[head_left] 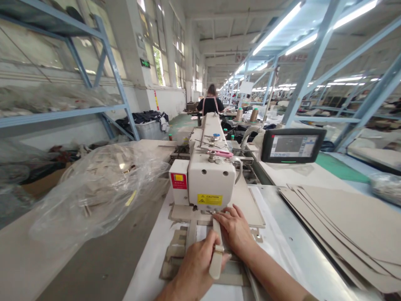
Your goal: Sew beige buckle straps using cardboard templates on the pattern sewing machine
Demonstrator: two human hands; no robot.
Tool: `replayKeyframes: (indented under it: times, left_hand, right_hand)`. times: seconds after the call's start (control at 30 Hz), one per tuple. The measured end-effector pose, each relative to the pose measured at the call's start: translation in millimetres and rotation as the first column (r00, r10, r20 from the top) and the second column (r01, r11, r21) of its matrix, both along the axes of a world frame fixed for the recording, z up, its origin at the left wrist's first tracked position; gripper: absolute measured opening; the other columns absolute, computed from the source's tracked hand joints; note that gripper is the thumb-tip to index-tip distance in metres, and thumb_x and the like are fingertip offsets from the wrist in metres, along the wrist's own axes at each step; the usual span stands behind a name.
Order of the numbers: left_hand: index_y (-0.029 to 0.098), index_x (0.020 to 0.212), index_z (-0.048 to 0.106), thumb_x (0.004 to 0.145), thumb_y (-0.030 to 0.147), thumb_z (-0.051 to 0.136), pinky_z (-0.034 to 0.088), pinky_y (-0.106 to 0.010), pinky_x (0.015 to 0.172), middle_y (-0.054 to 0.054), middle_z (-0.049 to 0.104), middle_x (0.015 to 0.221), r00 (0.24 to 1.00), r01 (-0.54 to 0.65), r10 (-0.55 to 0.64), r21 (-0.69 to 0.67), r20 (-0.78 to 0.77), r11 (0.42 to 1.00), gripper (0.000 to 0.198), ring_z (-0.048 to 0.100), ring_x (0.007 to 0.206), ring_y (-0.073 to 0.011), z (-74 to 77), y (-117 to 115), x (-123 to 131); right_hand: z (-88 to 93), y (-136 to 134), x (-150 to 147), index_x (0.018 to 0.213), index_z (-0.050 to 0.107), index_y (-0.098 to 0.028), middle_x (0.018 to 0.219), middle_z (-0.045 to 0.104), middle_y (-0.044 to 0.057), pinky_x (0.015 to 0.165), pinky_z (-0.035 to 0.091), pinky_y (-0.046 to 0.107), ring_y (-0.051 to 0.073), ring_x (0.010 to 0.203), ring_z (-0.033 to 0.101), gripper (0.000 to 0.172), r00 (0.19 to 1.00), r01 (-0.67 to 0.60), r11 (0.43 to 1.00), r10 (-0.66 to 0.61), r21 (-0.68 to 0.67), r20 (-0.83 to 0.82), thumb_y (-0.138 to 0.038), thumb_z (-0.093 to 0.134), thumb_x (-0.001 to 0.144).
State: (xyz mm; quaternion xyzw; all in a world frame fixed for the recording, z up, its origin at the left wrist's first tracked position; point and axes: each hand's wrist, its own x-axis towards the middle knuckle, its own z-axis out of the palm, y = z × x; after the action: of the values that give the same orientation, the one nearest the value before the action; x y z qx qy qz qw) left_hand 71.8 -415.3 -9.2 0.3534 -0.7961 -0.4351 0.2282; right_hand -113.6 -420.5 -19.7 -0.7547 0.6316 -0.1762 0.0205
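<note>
A cream sewing machine [210, 179] with a yellow caution label stands on the work table [103, 259] in front of me. A narrow beige strap [216, 251] runs from under the machine's head toward me. My left hand [196, 267] is closed around the near end of the strap. My right hand [236, 230] lies on the strap and the beige template [247, 205] just below the needle area, fingers bent and pressed down. More beige cut pieces [173, 255] lie under and to the left of my left hand.
A clear plastic bag of beige parts [97, 192] fills the table's left side. Stacked grey-beige sheets [347, 234] lie at right. A control screen [293, 145] stands behind them. Blue racks flank both sides. Another person [210, 103] works farther down the aisle.
</note>
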Motion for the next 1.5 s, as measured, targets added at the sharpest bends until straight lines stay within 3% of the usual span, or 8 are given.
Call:
replayKeyframes:
  times: [0.17, 0.37, 0.47, 0.67, 0.8, 1.03, 1.5]
  left_hand:
    - [0.025, 0.091, 0.043, 0.085, 0.024, 0.056, 0.034, -0.028, 0.06, 0.002, 0.06, 0.072, 1.0, 0.019, -0.019, 0.014, -0.011, 1.0, 0.014, 0.058, 0.064, -0.0189, 3.8, 1.0, -2.4]
    - [0.025, 0.087, 0.042, 0.084, 0.025, 0.058, 0.034, -0.028, 0.061, 0.002, 0.061, 0.072, 1.0, -0.002, 0.002, 0.006, -0.012, 1.0, 0.016, 0.059, 0.066, -0.019, 1.9, 2.1, -4.9]
    - [0.025, 0.087, 0.042, 0.084, 0.024, 0.059, 0.035, -0.027, 0.062, 0.002, 0.061, 0.072, 1.0, -0.005, 0.005, -0.004, -0.002, 1.0, 0.017, 0.06, 0.067, -0.0189, 2.0, 4.3, -3.9]
    - [0.025, 0.087, 0.043, 0.085, 0.021, 0.06, 0.037, -0.026, 0.065, 0.003, 0.062, 0.074, 1.0, -0.013, 0.013, -0.024, 0.009, 1.0, 0.018, 0.061, 0.07, -0.018, 7.8, 7.6, 1.8]
    - [0.024, 0.088, 0.045, 0.083, 0.018, 0.062, 0.037, -0.026, 0.064, 0.003, 0.063, 0.075, 0.999, -0.014, 0.015, -0.032, 0.03, 0.999, 0.019, 0.062, 0.071, -0.0177, 8.7, 7.7, 3.5]
    - [0.024, 0.091, 0.047, 0.082, 0.021, 0.064, 0.04, -0.026, 0.072, 0.0, 0.068, 0.087, 0.994, 0.016, -0.013, -0.031, 0.11, 0.999, 0.019, 0.065, 0.085, -0.021, 10.0, 14.2, 15.1]
    - [0.024, 0.088, 0.046, 0.086, 0.025, 0.058, 0.039, -0.025, 0.071, 0.002, 0.062, 0.082, 0.994, 0.042, -0.042, 0.002, 0.102, 0.999, 0.012, 0.061, 0.081, -0.0171, 16.6, 11.1, 32.2]
  right_hand:
    - [-0.3, -3.5, -12.4, 0.123, 0.064, -0.028, 0.123, 0.071, -0.001, 0.117, 0.023, 0.048, 0.023, 0.125, 0.048, 0.035, 0.997, -0.077, 0.997, 0.077, 0.02, -0.007, -0.015, 0.044, 0.097]
    - [-0.7, -6.9, 2.6, 0.113, 0.066, -0.02, 0.104, 0.073, 0.006, 0.122, 0.013, 0.048, 0.026, 0.118, 0.052, 0.028, 0.976, 0.028, 0.999, -0.032, -0.019, -0.214, -0.013, 0.048, 0.093]
    - [-6.0, -3.7, 9.7, 0.121, 0.062, -0.017, 0.102, 0.073, 0.006, 0.123, 0.008, 0.049, 0.027, 0.123, 0.049, 0.034, 0.973, 0.055, 0.998, -0.058, -0.019, -0.225, -0.01, 0.048, 0.09]
    - [-8.9, 1.7, 13.5, 0.125, 0.062, -0.016, 0.137, 0.062, 0.007, 0.121, 0.002, 0.058, 0.033, 0.131, 0.041, 0.036, 0.977, 0.078, 0.997, -0.076, 0.002, -0.2, -0.017, 0.048, 0.091]
    - [-1.1, 5.0, 11.6, 0.13, 0.06, -0.02, 0.139, 0.061, 0.004, 0.121, 0.007, 0.06, 0.032, 0.13, 0.042, 0.043, 0.984, 0.081, 0.996, -0.073, 0.048, -0.163, -0.015, 0.047, 0.09]
    - [-3.8, 16.5, 12.8, 0.129, 0.064, -0.032, 0.151, 0.046, 0.008, 0.12, 0.005, 0.061, 0.037, 0.147, 0.023, 0.039, 0.966, 0.086, 0.996, -0.085, -0.005, -0.246, -0.026, 0.054, 0.091]
    - [2.9, 15.9, 19.7, 0.134, 0.06, -0.038, 0.153, 0.04, 0.013, 0.119, 0.011, 0.061, 0.04, 0.147, 0.022, 0.044, 0.975, 0.132, 0.987, -0.113, 0.09, -0.191, -0.034, 0.058, 0.091]
